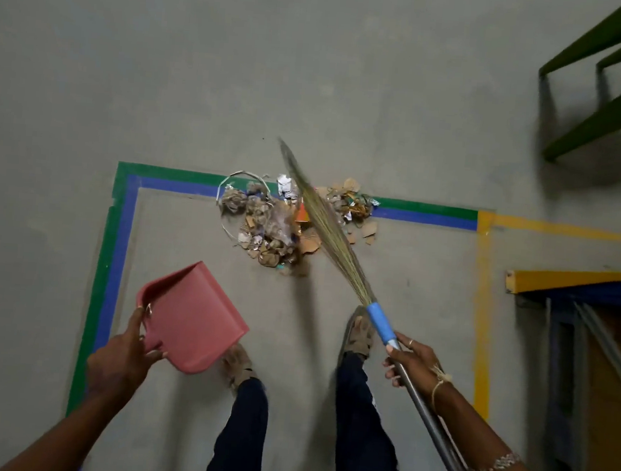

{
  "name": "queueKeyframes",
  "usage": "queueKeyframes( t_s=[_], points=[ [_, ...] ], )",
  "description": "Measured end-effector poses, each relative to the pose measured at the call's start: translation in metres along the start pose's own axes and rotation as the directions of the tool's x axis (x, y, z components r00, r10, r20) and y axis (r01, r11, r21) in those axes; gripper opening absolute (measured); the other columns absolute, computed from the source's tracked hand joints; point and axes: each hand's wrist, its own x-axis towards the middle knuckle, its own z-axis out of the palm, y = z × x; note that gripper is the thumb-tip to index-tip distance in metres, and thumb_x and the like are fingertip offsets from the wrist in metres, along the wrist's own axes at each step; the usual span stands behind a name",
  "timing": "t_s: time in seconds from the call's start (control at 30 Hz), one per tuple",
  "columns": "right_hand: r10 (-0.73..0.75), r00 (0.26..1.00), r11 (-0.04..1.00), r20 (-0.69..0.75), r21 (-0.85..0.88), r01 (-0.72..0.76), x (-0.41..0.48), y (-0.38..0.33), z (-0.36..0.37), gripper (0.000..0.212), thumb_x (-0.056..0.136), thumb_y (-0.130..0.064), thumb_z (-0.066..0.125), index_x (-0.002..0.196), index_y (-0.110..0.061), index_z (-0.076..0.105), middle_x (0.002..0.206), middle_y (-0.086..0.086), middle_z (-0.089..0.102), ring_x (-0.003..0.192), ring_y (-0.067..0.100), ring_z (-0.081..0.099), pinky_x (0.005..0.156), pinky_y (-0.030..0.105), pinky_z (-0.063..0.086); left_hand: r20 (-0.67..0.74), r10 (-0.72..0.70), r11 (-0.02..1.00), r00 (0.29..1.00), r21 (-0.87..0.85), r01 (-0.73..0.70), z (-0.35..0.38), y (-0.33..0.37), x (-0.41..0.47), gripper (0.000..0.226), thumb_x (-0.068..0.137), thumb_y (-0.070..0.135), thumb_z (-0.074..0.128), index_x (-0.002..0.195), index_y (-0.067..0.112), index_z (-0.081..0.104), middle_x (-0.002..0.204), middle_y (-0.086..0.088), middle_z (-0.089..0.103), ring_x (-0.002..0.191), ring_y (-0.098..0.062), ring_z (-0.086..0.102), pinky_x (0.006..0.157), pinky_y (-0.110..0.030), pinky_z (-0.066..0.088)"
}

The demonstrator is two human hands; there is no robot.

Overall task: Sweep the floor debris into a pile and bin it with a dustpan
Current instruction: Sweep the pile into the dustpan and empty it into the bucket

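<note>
A pile of debris (272,228), crumpled paper, cardboard scraps and wrappers, lies on the grey floor across the green and blue tape line. My right hand (412,362) grips the metal handle of a grass broom (324,229), whose bristles reach over the right side of the pile. My left hand (120,361) holds a pink dustpan (191,319) by its handle, lifted off the floor at the near left of the pile, its open mouth pointing up and left. My two feet stand just behind the pile.
Green and blue tape (114,257) marks a rectangle on the floor; yellow tape (483,286) continues at the right. A green metal frame (610,84) stands at the upper right. A yellow and blue rack (576,289) is at the right edge.
</note>
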Motion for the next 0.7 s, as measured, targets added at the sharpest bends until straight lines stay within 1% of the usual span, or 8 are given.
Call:
queueKeyframes(
  t_s=[0.13, 0.23, 0.3, 0.37, 0.4, 0.53, 0.6, 0.7],
  points=[
    [-0.019, 0.983, 0.998, -0.182, -0.065, 0.007, 0.067, 0.021, -0.058, 0.045, 0.096, -0.008, 0.061, 0.139, -0.017, 0.05, 0.078, 0.015, 0.061, 0.051, 0.025, 0.056, 0.042, 0.024, 0.043, -0.001, -0.057, 0.998, 0.998, 0.016, 0.057, 0.011, 0.058, -0.024, 0.102, 0.072, 0.057, 0.083, 0.154, 0.025, 0.032, 0.078, -0.019, 0.071, 0.068, -0.038, 0.067, 0.056, -0.037, 0.047],
    [-0.019, 0.957, 0.992, -0.29, -0.126, -0.018, 0.13, 0.03, -0.097, 0.039, 0.095, -0.009, 0.061, 0.134, -0.007, 0.056, 0.069, 0.013, 0.055, 0.04, 0.019, 0.047, 0.035, 0.022, 0.038, -0.022, -0.166, 0.984, 0.986, -0.068, 0.164, 0.02, 0.105, -0.046, 0.102, 0.072, 0.062, 0.08, 0.154, 0.028, 0.03, 0.095, -0.024, 0.073, 0.085, -0.044, 0.07, 0.068, -0.043, 0.052],
    [-0.006, 0.951, 0.982, -0.309, -0.179, -0.052, 0.178, 0.037, -0.116, 0.034, 0.092, -0.014, 0.063, 0.125, -0.005, 0.061, 0.066, 0.013, 0.054, 0.044, 0.022, 0.048, 0.042, 0.03, 0.045, -0.007, -0.239, 0.97, 0.971, -0.054, 0.239, 0.026, 0.132, -0.054, 0.099, 0.074, 0.06, 0.081, 0.154, 0.027, 0.032, 0.102, -0.025, 0.073, 0.092, -0.045, 0.069, 0.072, -0.043, 0.05],
    [0.002, 0.96, 0.959, -0.281, -0.271, -0.081, 0.235, 0.056, -0.133, 0.043, 0.079, -0.03, 0.064, 0.118, -0.012, 0.064, 0.065, 0.01, 0.057, 0.055, 0.026, 0.054, 0.057, 0.046, 0.054, 0.015, -0.266, 0.964, 0.964, -0.01, 0.266, 0.031, 0.152, -0.067, 0.099, 0.074, 0.063, 0.08, 0.154, 0.028, 0.032, 0.102, -0.022, 0.073, 0.091, -0.043, 0.07, 0.071, -0.042, 0.051],
    [-0.004, 0.97, 0.943, -0.244, -0.325, -0.078, 0.26, 0.063, -0.138, 0.049, 0.073, -0.034, 0.062, 0.118, -0.015, 0.064, 0.066, 0.008, 0.059, 0.059, 0.027, 0.056, 0.063, 0.05, 0.056, 0.024, -0.265, 0.964, 0.964, 0.001, 0.265, 0.036, 0.158, -0.073, 0.1, 0.073, 0.064, 0.079, 0.153, 0.029, 0.031, 0.101, -0.02, 0.074, 0.09, -0.041, 0.07, 0.07, -0.041, 0.051],
    [-0.043, 0.997, 0.83, -0.059, -0.558, 0.003, 0.266, 0.036, -0.13, 0.035, 0.077, -0.031, 0.064, 0.112, -0.024, 0.065, 0.073, 0.005, 0.063, 0.066, 0.029, 0.062, 0.069, 0.046, 0.058, 0.028, -0.309, 0.951, 0.951, -0.001, 0.309, 0.043, 0.177, -0.089, 0.1, 0.072, 0.067, 0.078, 0.153, 0.028, 0.033, 0.1, -0.02, 0.074, 0.088, -0.042, 0.069, 0.068, -0.038, 0.046],
    [-0.069, 0.998, 0.823, 0.008, -0.564, 0.062, 0.236, 0.014, -0.124, 0.035, 0.082, -0.027, 0.066, 0.116, -0.025, 0.065, 0.074, 0.004, 0.064, 0.065, 0.029, 0.063, 0.066, 0.042, 0.058, 0.047, -0.318, 0.948, 0.947, -0.003, 0.318, 0.047, 0.183, -0.097, 0.101, 0.071, 0.066, 0.079, 0.153, 0.028, 0.034, 0.098, -0.02, 0.074, 0.087, -0.043, 0.069, 0.069, -0.039, 0.049],
    [-0.097, 0.993, 0.832, 0.062, -0.543, 0.116, 0.194, -0.002, -0.128, 0.034, 0.087, -0.021, 0.066, 0.121, -0.022, 0.063, 0.075, 0.009, 0.067, 0.059, 0.029, 0.065, 0.053, 0.035, 0.055, 0.062, -0.351, 0.935, 0.934, -0.028, 0.353, 0.051, 0.187, -0.104, 0.103, 0.068, 0.067, 0.081, 0.152, 0.031, 0.034, 0.098, -0.019, 0.074, 0.089, -0.043, 0.069, 0.072, -0.042, 0.054]
  ],
)
